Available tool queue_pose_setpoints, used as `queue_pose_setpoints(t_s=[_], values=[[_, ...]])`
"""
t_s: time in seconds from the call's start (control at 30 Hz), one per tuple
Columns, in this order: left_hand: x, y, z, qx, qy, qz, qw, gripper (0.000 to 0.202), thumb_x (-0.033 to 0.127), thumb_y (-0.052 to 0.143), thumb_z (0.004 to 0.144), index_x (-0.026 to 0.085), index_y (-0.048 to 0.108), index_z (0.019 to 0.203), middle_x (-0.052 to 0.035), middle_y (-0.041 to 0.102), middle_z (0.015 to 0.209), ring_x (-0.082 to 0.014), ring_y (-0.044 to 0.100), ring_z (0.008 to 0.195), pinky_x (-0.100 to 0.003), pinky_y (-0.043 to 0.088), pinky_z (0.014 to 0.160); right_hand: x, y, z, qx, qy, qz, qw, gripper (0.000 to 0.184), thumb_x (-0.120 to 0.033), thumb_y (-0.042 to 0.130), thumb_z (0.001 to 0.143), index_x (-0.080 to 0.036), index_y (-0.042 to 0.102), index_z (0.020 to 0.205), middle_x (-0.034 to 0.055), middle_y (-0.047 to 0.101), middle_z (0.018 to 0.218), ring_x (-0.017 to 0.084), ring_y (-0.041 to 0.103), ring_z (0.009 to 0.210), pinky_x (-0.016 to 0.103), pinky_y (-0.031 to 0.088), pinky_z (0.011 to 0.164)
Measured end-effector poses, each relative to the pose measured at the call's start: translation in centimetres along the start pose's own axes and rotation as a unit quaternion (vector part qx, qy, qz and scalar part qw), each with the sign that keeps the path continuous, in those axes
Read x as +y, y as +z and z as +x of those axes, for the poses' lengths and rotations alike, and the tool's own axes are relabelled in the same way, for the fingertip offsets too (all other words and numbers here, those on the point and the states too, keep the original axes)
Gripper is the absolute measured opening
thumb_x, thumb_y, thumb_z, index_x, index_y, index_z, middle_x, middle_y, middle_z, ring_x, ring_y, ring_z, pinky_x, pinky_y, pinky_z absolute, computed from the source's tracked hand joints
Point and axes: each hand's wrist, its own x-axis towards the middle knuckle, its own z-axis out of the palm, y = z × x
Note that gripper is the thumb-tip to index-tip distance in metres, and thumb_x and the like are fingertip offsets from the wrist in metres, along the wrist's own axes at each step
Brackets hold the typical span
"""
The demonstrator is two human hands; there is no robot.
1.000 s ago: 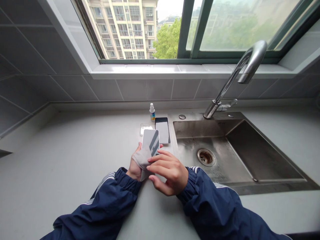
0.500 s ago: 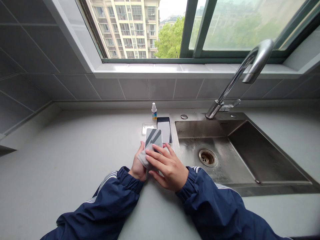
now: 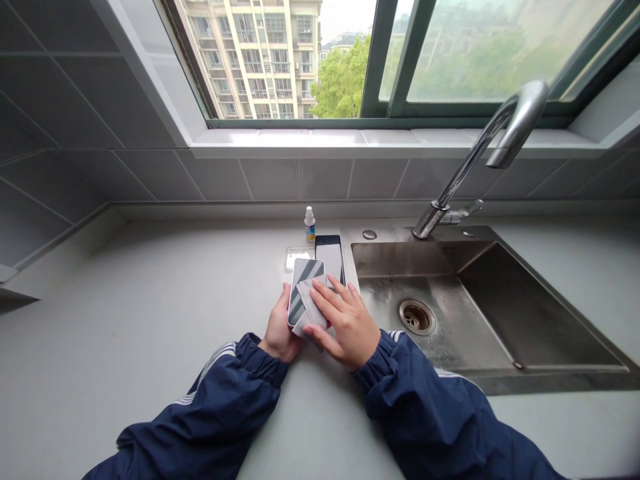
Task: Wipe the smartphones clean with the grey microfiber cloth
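Observation:
My left hand [image 3: 281, 328] is closed around a phone [image 3: 299, 293] with a pale frame and a shiny face turned up. Under the fingers of my right hand [image 3: 350, 323], a grey cleaning cloth [image 3: 309, 303] with a zigzag edge lies pressed on the right part of that phone. Behind it on the counter rests a second, dark-edged phone [image 3: 329, 252], partly covered by my hold. A clear phone case [image 3: 295, 256] lies to its left. Just beyond stands a small white spray bottle [image 3: 310, 225] with a blue and yellow label.
To the right, a steel sink [image 3: 493, 320] is set into the pale counter [image 3: 165, 293], with a curved chrome faucet [image 3: 463, 167] at its back edge. A tiled wall [image 3: 325, 179] and a window [image 3: 385, 67] rise behind.
My right hand has slid the cloth rightward and slightly up across the phone, uncovering its lower left. My left hand still holds the phone in nearly the same place.

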Motion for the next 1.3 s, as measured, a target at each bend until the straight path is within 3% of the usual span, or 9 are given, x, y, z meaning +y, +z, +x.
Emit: queue_pose_setpoints(t_s=[0.23, 0.47, 0.67, 0.93, 1.17, 1.3], values=[[-0.1, 0.5, -0.1, -0.002, 0.001, -0.001, 1.000, 0.061, 0.049, 0.036, 0.103, 0.007, 0.050, 0.146, -0.0164, 0.071, 0.124, -0.0263, 0.066, 0.120, -0.035, 0.045, 0.111, -1.1, 0.5, -0.3, 0.022, -0.028, -0.016, 0.999, 0.054, -0.042, 0.051, 0.100, -0.015, 0.048, 0.147, 0.0121, 0.046, 0.154, 0.036, 0.035, 0.147, 0.068, 0.019, 0.120], [-0.4, 0.1, 0.0, -0.004, -0.028, -0.008, 1.000, 0.062, 0.048, 0.030, 0.105, 0.010, 0.041, 0.152, -0.0102, 0.077, 0.110, -0.0184, 0.072, 0.107, -0.023, 0.054, 0.096, -1.9, 0.6, -0.6, 0.023, 0.004, 0.006, 1.000, 0.062, -0.043, 0.053, 0.099, -0.017, 0.039, 0.153, 0.0125, 0.041, 0.158, 0.036, 0.027, 0.151, 0.068, 0.022, 0.119], [-0.5, 0.5, -0.1, 0.006, -0.019, 0.005, 1.000, 0.062, 0.047, 0.028, 0.105, 0.009, 0.043, 0.151, -0.0113, 0.074, 0.120, -0.0208, 0.066, 0.121, -0.027, 0.045, 0.111, -2.0, 0.6, -0.6, -0.005, 0.030, 0.027, 0.999, 0.064, -0.044, 0.050, 0.099, -0.015, 0.034, 0.155, 0.0107, 0.031, 0.162, 0.040, 0.015, 0.154, 0.073, 0.026, 0.115], [-1.0, 0.6, -0.6, -0.065, 0.015, 0.029, 0.997, 0.052, 0.043, 0.039, 0.104, 0.014, 0.055, 0.144, -0.0084, 0.061, 0.143, -0.0211, 0.042, 0.145, -0.031, 0.023, 0.124, -1.4, 0.6, -0.4, 0.030, 0.060, 0.024, 0.997, 0.071, -0.047, 0.053, 0.098, -0.021, 0.026, 0.159, 0.0089, 0.030, 0.163, 0.040, 0.012, 0.154, 0.073, 0.024, 0.116], [-1.3, 0.1, -0.2, -0.115, 0.011, 0.060, 0.991, 0.050, 0.042, 0.049, 0.101, 0.014, 0.059, 0.140, -0.0091, 0.063, 0.140, -0.0244, 0.043, 0.144, -0.034, 0.024, 0.125, -0.8, 0.2, 0.0, 0.073, 0.078, 0.005, 0.994, 0.074, -0.045, 0.052, 0.098, -0.023, 0.019, 0.160, 0.0078, 0.025, 0.165, 0.037, 0.009, 0.155, 0.070, 0.026, 0.116], [-1.5, -0.5, -0.1, -0.132, 0.016, 0.091, 0.987, 0.052, 0.046, 0.055, 0.097, 0.012, 0.062, 0.136, -0.0104, 0.068, 0.132, -0.0274, 0.054, 0.134, -0.036, 0.034, 0.120, -0.6, -0.2, 0.1, 0.094, 0.082, 0.011, 0.992, 0.071, -0.046, 0.050, 0.099, -0.024, 0.019, 0.160, 0.0065, 0.023, 0.166, 0.035, 0.007, 0.156, 0.070, 0.022, 0.117]])
